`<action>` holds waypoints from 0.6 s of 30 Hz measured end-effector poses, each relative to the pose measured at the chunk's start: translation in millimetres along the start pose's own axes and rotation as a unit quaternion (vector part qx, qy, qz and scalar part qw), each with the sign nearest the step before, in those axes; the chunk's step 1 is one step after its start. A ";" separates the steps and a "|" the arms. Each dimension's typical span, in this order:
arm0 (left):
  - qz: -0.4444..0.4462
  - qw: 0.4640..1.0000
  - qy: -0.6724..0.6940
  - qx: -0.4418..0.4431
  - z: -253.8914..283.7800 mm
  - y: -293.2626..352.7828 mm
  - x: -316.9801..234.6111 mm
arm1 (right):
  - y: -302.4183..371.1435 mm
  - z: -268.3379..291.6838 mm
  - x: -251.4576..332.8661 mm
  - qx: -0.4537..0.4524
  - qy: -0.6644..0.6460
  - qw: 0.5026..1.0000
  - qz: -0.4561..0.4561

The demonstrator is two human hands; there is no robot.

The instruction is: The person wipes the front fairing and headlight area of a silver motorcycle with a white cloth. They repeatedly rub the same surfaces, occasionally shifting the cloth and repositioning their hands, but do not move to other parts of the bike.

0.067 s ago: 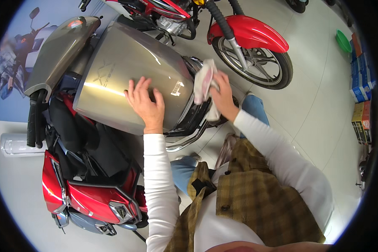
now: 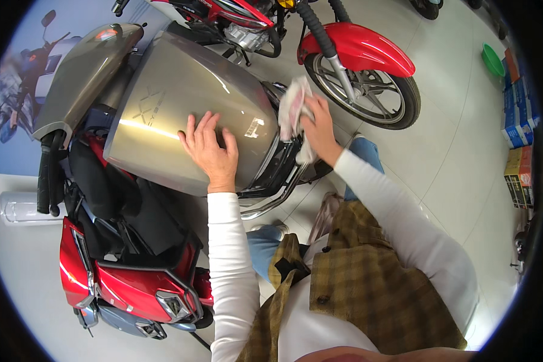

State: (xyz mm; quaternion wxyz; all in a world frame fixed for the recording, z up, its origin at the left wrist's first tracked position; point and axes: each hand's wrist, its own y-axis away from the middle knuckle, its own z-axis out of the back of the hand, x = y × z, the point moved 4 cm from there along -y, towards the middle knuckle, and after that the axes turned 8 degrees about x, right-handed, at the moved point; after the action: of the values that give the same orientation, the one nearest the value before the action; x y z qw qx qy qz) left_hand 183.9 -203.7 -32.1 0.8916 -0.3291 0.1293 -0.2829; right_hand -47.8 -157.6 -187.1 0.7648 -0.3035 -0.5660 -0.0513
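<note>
Floor [image 2: 449, 133] stretches rightward; my right hand [image 2: 320, 128] grips cloth [image 2: 291, 110] at the edge of the panel [image 2: 187, 78], my left hand [image 2: 211, 149] spread atop.

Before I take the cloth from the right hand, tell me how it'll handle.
The cloth is probably floppy: it bunches up in the right hand, a loose end trailing. It's likely light, since that one hand holds it. Its crumpled folds suggest it won't roll.

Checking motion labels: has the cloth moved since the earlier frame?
Yes, slightly: the cloth has shifted up the picture, judged against the red bike's front wheel, which sits unchanged.
</note>
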 end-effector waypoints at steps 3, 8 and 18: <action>0.035 0.999 -0.003 -0.016 -5.6 -0.3 2.2 | -68.6 -24.1 -31.7 0.028 0.068 0.997 0.011; 0.052 0.999 -0.006 -0.003 -6.3 1.0 0.7 | -137.5 -88.5 -84.8 0.197 0.175 0.961 -0.085; 0.049 0.999 -0.014 -0.009 -7.1 -0.4 -0.5 | -133.0 -69.4 -82.0 0.376 0.380 0.845 0.006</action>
State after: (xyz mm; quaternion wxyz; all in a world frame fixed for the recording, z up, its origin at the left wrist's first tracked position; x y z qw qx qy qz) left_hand 180.3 -207.3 -37.1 0.9033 -0.3341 0.1352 -0.2328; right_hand -75.1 -323.4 -218.7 0.9759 0.0474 -0.2047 0.0585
